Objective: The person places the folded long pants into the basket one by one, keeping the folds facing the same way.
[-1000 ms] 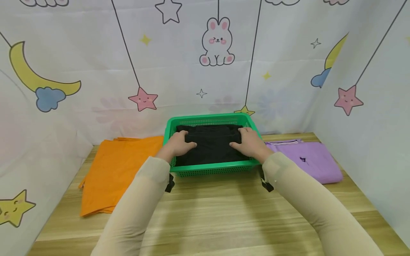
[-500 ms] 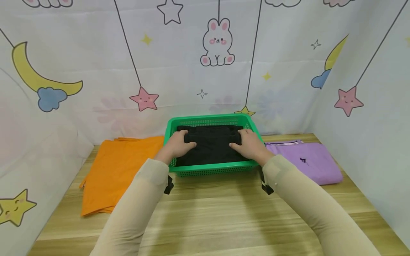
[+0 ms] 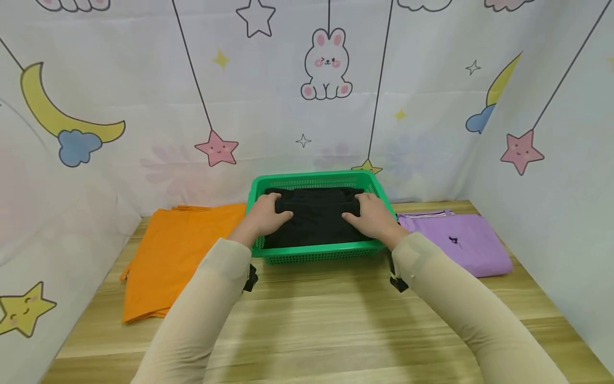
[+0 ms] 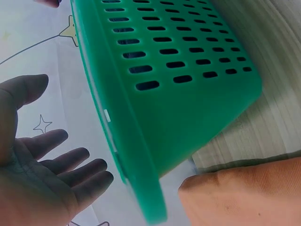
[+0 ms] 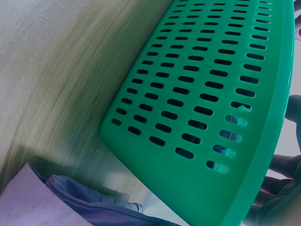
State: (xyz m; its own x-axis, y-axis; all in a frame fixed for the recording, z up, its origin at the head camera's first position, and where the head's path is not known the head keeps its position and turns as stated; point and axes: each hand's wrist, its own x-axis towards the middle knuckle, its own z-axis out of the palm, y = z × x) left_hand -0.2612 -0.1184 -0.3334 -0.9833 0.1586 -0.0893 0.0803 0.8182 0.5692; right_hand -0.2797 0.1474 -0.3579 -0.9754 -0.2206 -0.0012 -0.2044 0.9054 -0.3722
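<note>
A green plastic basket [image 3: 318, 249] with slotted sides stands at the back of the table, black folded cloth [image 3: 318, 226] lying inside it. My left hand [image 3: 267, 215] is over the cloth's left end, thumb pointing inward. Over the right end my right hand [image 3: 373, 216] mirrors it. In the left wrist view the left hand [image 4: 44, 176] has loosely extended, spread fingers above the basket's rim [image 4: 110, 127]. The right wrist view shows the right hand [image 5: 283, 200] partly hidden behind the rim, fingers extended.
Orange folded cloth [image 3: 177, 256] lies left of the basket, and a purple folded garment [image 3: 460, 242] lies to its right. The wooden tabletop [image 3: 331, 320] extends in front. A white printed curtain [image 3: 268, 96] hangs close behind the basket and along both sides.
Both hands stay over the black cloth with barely any movement. The head view has shifted very slightly.
</note>
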